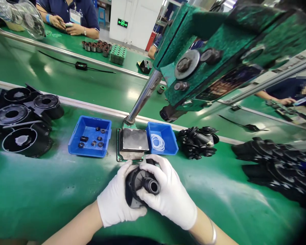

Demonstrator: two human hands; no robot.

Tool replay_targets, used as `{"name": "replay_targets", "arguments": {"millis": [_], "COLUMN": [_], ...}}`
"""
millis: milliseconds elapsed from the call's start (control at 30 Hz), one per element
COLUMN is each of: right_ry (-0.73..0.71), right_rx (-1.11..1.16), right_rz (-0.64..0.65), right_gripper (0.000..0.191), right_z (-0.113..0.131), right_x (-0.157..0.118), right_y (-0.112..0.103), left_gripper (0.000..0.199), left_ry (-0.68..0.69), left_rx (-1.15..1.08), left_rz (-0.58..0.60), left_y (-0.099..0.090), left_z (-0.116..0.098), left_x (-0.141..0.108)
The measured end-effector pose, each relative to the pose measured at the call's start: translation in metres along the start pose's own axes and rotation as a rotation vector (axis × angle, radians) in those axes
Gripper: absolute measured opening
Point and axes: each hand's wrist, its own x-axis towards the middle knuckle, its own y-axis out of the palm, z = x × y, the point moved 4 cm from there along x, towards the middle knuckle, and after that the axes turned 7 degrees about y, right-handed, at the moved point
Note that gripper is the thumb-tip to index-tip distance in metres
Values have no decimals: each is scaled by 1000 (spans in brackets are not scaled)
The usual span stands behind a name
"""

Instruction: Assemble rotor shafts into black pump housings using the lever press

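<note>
Both of my hands wear white gloves and hold a round black plastic pump housing (140, 181) just above the green bench top. My left hand (118, 197) is wrapped around its left side, thumb and fingers on the rim. On the right, my right hand (165, 190) grips the top cover near the short tube that sticks out toward me. The underside of the housing is hidden by my hands. Directly behind it stands the metal block (134, 139) at the foot of a green press (193, 64).
A blue bin (73, 146) with small black parts stands left of the block, another blue bin (172, 148) with white rings (157, 142) right. Black housings (22, 119) lie far left; black parts (199, 141) and stacked covers (277, 166) lie right. Co-workers (68, 20) sit across the conveyor.
</note>
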Motion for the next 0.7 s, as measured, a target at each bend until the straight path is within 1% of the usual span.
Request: {"name": "replay_targets", "arguments": {"millis": [133, 300, 367, 467, 533, 633, 700], "right_ry": [4, 12, -3, -34, -55, -58, -16], "right_rx": [12, 15, 9, -10, -16, 11, 39], "right_rz": [6, 3, -2, -19, -43, -87, -101], "right_gripper": [52, 53, 57, 72, 77, 78, 75], "right_z": [-2, -3, -3, -4, -4, -4, -5], "right_x": [0, -3, -4, -5, -4, -4, -3], "right_y": [2, 5, 6, 7, 8, 14, 18], "left_gripper": [117, 115, 110, 94, 89, 87, 86], "left_ry": [24, 65, 105, 211, 256, 300, 349], "left_rx": [39, 89, 98, 127, 160, 189, 187], "left_rz": [-10, -36, -34, 28, 45, 8, -26], "left_y": [0, -1, -2, -2, -2, -2, 0], "left_z": [2, 2, -1, -8, -13, -15, -15], "left_x": [0, 0, 0, 2, 5, 9, 10]}}
